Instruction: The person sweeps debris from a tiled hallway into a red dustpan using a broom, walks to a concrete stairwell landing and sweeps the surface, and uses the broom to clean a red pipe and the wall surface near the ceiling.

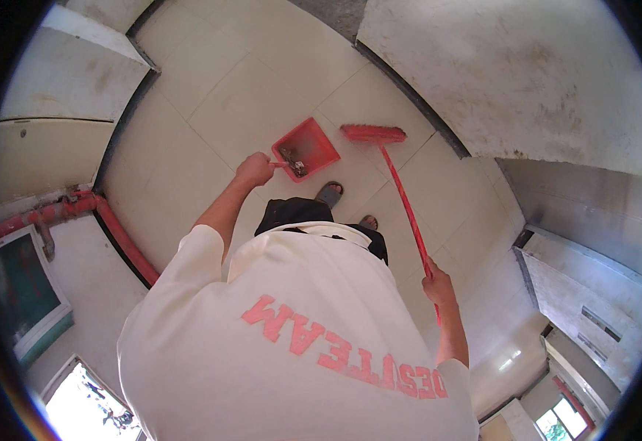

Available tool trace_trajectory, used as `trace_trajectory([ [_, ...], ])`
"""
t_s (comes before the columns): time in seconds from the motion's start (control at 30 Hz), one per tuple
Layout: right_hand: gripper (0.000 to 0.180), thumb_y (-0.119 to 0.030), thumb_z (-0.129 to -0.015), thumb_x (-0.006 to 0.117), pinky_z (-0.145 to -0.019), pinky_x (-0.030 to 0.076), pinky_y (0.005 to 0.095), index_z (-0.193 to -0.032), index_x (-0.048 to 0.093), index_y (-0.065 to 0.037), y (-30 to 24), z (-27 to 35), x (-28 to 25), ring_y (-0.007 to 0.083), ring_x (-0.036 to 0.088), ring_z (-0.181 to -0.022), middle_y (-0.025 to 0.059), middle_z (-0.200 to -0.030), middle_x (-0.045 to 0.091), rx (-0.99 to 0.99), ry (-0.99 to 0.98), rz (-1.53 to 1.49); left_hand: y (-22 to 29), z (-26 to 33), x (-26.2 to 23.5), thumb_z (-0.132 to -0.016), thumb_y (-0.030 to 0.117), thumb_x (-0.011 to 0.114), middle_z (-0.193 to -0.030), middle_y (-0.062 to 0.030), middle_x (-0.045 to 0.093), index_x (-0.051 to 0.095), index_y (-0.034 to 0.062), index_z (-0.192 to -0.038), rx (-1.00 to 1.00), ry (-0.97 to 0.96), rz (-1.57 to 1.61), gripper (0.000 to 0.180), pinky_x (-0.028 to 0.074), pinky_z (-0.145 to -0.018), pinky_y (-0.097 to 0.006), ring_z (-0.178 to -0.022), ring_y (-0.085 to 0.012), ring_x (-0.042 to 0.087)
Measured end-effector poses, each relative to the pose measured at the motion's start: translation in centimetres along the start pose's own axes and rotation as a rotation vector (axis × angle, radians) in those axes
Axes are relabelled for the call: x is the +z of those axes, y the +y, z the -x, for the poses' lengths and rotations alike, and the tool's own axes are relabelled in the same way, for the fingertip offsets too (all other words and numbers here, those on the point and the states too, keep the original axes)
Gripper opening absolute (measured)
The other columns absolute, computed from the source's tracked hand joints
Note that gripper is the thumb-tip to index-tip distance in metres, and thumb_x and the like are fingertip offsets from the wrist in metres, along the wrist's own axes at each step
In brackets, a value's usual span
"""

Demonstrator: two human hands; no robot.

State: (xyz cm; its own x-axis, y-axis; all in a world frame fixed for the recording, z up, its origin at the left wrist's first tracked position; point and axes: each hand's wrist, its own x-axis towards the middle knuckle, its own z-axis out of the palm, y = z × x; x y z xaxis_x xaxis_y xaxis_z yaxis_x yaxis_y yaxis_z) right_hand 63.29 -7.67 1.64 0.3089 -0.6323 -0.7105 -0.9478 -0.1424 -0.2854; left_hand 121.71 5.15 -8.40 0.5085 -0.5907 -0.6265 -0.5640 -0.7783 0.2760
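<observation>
My left hand [255, 170] is closed round the handle of a red dustpan [314, 149]. Some dark and pale debris [292, 163] lies in the dustpan, gathered toward its handle side. Out to the right, my right hand [439, 285] grips the long red handle of a broom [403, 192]. The broom's red head [372, 134], with its bristles facing away from me, is to the right of the dustpan, and the two are apart. My sandalled feet [330, 193] stand just below them.
Pale floor tiles [218, 110] run between walls with dark skirting. A scuffed white wall [527, 73] rises at the far right. At the left are a cream panel [49, 158] and a red pipe [126, 242] bending along the wall foot.
</observation>
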Motion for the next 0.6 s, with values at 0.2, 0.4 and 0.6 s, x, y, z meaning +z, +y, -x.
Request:
trace_trajectory([
  [0.2, 0.070, -0.005, -0.082, 0.054, -0.047, 0.046, 0.0303, -0.149, 0.037, -0.015, -6.5, -0.4, -0.3, 0.0145, 0.052, -0.050, 0.0052, -0.071, 0.055, 0.209, -0.033, -0.593, 4.4, -1.4, -0.5, -0.080, 0.047, 0.068, -0.074, -0.0164, 0.069, 0.071, 0.0014, -0.085, -0.047, -0.192, 0.024, 0.046, 0.054, -0.071, -0.042, -0.074, -0.0324, 0.069],
  [0.4, 0.073, -0.005, -0.080, 0.055, -0.045, 0.044, 0.0281, -0.150, 0.035, -0.015, -11.5, -1.0, 2.7, 0.0130, 0.049, -0.047, 0.0032, -0.066, 0.051, 0.201, -0.107, -0.702, 9.5, -0.2, -1.6, -0.081, 0.019, 0.054, -0.064, -0.0197, 0.066, 0.067, -0.0021, -0.072, -0.021, -0.192, 0.038, 0.026, 0.055, -0.065, -0.041, -0.062, -0.0284, 0.069],
  [0.6, 0.073, -0.002, -0.082, 0.055, -0.040, 0.039, 0.0252, -0.150, 0.035, -0.019, -10.1, 3.8, -0.8, 0.0094, 0.046, -0.043, 0.0008, -0.062, 0.051, 0.313, -0.368, -1.030, 12.0, 0.7, -1.8, -0.082, 0.022, 0.057, -0.067, -0.0189, 0.068, 0.069, -0.0020, -0.074, 0.043, -0.158, -0.065, 0.028, 0.055, -0.070, -0.044, -0.071, -0.0329, 0.070],
])
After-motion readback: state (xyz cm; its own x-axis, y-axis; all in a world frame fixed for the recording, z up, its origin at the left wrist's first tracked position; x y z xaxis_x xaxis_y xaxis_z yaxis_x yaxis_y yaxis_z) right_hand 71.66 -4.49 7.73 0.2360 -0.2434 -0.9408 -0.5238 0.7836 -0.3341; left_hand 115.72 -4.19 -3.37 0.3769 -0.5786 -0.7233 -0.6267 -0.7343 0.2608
